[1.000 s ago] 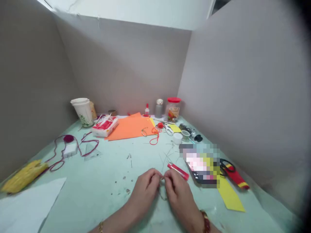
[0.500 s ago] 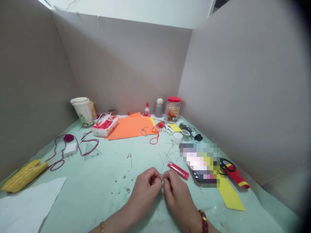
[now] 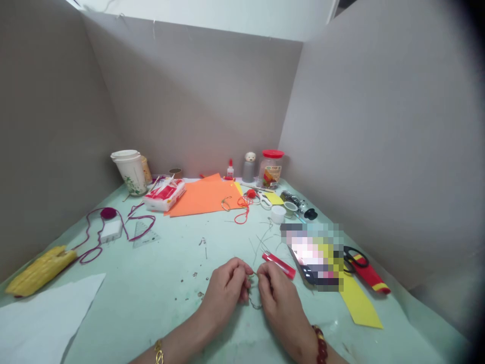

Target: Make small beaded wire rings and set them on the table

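Note:
My left hand [image 3: 230, 284] and my right hand [image 3: 278, 290] are close together over the near middle of the table. Both are closed, fingertips pinching a thin greenish cord [image 3: 255, 305] that spans the small gap between them and hangs in a loop below. Most of the cord is hidden by my fingers, and its fine detail is too small to tell. Just beyond my right hand lies a red lighter [image 3: 279, 265]. Loose thin threads [image 3: 261, 241] are strewn past the lighter. Small dark bits [image 3: 200, 294] lie left of my left hand.
Right of my hands are a blurred-out phone [image 3: 308, 265], black-handled scissors [image 3: 355, 259] and yellow paper [image 3: 361, 303]. Orange sheets [image 3: 204, 197], a tissue pack [image 3: 165, 195], a white cup [image 3: 130, 173] and a red-lidded jar [image 3: 270, 171] stand farther back. Purple yarn [image 3: 108, 213] lies left.
My hands have drawn slightly apart, opening a gap in which the cord shows. The hanging loop is plainer now. The view has shifted a little; the other things stay put.

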A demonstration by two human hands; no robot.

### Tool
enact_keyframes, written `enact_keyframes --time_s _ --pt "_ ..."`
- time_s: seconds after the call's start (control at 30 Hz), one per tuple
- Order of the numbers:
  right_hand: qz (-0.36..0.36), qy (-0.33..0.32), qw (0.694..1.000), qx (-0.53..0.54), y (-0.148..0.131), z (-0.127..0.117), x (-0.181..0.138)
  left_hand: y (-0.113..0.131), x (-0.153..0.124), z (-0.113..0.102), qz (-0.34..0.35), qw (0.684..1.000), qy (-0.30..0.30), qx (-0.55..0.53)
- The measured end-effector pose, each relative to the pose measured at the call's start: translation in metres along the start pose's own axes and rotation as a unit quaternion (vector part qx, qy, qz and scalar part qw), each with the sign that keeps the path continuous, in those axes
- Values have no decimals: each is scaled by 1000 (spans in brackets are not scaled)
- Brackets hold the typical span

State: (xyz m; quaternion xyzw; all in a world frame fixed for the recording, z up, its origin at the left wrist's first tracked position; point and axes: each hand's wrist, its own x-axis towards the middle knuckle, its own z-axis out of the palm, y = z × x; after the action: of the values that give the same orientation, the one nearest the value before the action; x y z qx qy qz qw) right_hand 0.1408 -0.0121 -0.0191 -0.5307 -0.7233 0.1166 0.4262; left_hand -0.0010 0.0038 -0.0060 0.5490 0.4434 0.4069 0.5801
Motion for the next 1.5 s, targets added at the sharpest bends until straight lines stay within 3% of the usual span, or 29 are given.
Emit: enact_keyframes --time_s 0.4,0.63,0.93,1.17,1.5 --pt "-5 1 1000 8 -2 -1 1 2 -1 1 -6 999 9 38" --pt "1 12 1000 -1 -2 1 1 2 -1 3 17 990 19 142" --pt "1 5 1000 7 -2 -1 1 4 -2 2 11 987 36 153" --pt "-3 -6 1000 3 -4 -1 0 7 -3 2 23 992 15 124" --pt "-40 12 997 -61 -9 3 -2 6 -4 4 10 984 52 167"
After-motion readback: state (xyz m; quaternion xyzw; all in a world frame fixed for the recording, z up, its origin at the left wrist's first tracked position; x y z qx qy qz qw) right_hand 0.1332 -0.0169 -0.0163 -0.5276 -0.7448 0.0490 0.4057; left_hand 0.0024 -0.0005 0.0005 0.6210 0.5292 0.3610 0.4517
